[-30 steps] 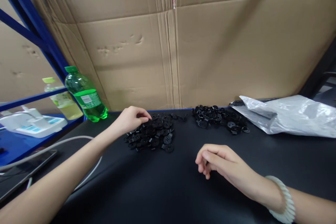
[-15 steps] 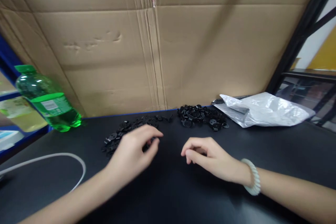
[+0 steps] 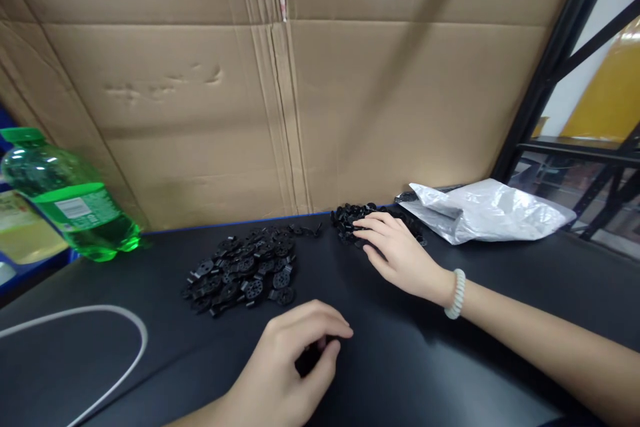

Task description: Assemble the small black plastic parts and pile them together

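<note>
My left hand [image 3: 295, 360] hovers over the near middle of the table, fingers loosely curled and thumb tip apart from the index finger. Nothing shows in its grip, though the palm side is hidden. Beyond it to the left lies a pile of small black plastic parts [image 3: 245, 270], round perforated discs with short tabs. My right hand [image 3: 397, 257], a pale coiled band [image 3: 456, 293] on its wrist, reaches over a second pile of black parts [image 3: 345, 217]. Its fingers are spread and extended onto the pile, partly covering it.
A silvery plastic bag [image 3: 500, 213] lies at the back right. A green bottle [image 3: 75, 203] leans at the left, and a white cable [image 3: 135, 327] loops across the table there. Cardboard [image 3: 200, 113] stands along the back edge, with a black metal frame [image 3: 535, 93] on the right.
My left hand has left the left pile, coming nearer and to the right. My right hand has gone forward to the right pile, its curled fingers now spread. The view has shifted slightly.
</note>
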Motion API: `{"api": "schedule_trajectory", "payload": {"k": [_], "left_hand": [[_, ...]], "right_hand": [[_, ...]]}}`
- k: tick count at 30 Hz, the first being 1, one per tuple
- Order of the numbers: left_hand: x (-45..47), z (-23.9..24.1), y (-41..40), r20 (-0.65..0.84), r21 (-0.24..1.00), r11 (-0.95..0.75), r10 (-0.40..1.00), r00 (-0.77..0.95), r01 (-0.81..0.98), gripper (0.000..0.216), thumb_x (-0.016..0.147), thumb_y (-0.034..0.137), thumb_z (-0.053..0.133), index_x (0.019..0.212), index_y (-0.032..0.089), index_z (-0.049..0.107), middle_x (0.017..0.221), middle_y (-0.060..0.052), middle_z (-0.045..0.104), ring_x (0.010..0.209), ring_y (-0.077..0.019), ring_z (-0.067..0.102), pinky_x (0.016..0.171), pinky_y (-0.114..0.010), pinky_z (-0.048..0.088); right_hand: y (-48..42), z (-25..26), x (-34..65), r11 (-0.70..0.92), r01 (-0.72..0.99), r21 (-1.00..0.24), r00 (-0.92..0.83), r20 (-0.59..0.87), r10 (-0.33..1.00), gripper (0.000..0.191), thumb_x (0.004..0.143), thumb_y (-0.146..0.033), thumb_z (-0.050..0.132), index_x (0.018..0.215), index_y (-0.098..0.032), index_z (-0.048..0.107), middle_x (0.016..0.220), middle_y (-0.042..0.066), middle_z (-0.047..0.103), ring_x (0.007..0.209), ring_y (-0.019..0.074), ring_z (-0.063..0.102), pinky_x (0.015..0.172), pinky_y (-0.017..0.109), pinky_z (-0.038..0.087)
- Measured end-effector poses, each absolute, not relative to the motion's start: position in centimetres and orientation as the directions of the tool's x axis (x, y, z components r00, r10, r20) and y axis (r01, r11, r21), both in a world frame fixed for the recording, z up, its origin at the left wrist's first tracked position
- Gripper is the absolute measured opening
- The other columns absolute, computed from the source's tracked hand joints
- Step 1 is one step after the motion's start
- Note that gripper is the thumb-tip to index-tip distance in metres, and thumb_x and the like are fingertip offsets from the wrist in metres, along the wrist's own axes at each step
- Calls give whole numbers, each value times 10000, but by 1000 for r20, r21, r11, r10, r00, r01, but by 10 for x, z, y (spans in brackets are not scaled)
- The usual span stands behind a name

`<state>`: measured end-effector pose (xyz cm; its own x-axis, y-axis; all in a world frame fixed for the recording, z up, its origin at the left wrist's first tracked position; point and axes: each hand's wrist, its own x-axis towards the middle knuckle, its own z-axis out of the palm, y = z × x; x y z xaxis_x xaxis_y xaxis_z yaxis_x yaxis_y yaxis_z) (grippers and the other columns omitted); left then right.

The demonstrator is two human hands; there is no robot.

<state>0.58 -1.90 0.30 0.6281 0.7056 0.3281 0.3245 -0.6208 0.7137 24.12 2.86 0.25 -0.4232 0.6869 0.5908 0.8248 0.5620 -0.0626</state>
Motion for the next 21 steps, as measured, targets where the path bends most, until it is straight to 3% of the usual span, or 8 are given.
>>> {"api": "schedule_trajectory", "payload": {"k": [4, 7, 9, 12, 14, 16, 19, 21], "left_hand": [[8, 8, -10, 50, 978, -133, 895, 444, 158, 209, 801, 265, 647, 992, 192, 694, 947, -90, 709, 737, -193, 651, 705, -297, 521], [8, 15, -6, -114, 976, 185, 877, 467, -110, 293, 829, 371, 638, 1020, 157, 692, 975, -101, 706, 840, -206, 656, 829, -339, 515], [6, 19, -6, -110, 945, 240, 873, 475, -223, 270, 848, 377, 627, 943, 142, 719, 892, -77, 706, 881, -189, 638, 872, -309, 498], [5, 24, -9, -112, 919, 260, 894, 433, -297, 163, 822, 289, 685, 851, 138, 738, 826, -43, 697, 853, -140, 618, 843, -228, 500], [4, 26, -12, -151, 892, 299, 904, 401, -338, 123, 787, 215, 728, 885, 142, 739, 830, -35, 703, 830, -119, 622, 836, -206, 503], [4, 27, -14, -183, 857, 329, 914, 363, -396, 241, 732, 154, 773, 969, 155, 727, 807, -26, 710, 809, -108, 636, 832, -197, 509], [3, 25, -13, -203, 828, 333, 928, 313, -451, 382, 643, 90, 828, 1000, 161, 715, 739, -12, 707, 744, -91, 648, 800, -181, 521], [3, 22, -11, -204, 827, 323, 935, 289, -460, 365, 602, 74, 848, 936, 155, 725, 713, -5, 701, 705, -82, 646, 775, -172, 527]], "right_hand": [[5, 4, 231, 674, 739, 12, -494, 690, 529, 402, 858, -72, 458, 1248, -129, 535, 1318, 132, 549, 1207, 265, 446, 956, 486, 431], [-12, 1, 222, 779, 594, 200, -654, 685, 322, 418, 850, -44, 478, 1263, -95, 520, 1317, 123, 565, 1154, 253, 472, 907, 418, 448], [-20, 1, 219, 816, 506, 279, -726, 648, 229, 381, 868, -49, 467, 1232, -120, 550, 1279, 94, 605, 1067, 229, 514, 845, 381, 461], [-24, 3, 218, 839, 458, 293, -757, 624, 195, 363, 894, -54, 425, 1213, -150, 568, 1241, 71, 637, 958, 206, 545, 792, 359, 466], [-23, 4, 219, 845, 451, 286, -759, 621, 195, 363, 892, -47, 420, 1206, -143, 573, 1227, 69, 646, 928, 205, 547, 790, 360, 466], [-23, 5, 219, 846, 451, 284, -759, 622, 195, 355, 877, -36, 443, 1192, -125, 580, 1224, 71, 647, 921, 211, 539, 800, 366, 465], [-22, 3, 218, 864, 458, 209, -733, 639, 234, 389, 848, -38, 475, 1223, -106, 553, 1240, 102, 629, 956, 224, 523, 823, 387, 471], [-24, 3, 215, 887, 455, 77, -692, 657, 298, 424, 839, -38, 466, 1246, -136, 529, 1249, 113, 614, 994, 223, 517, 835, 398, 478]]}}
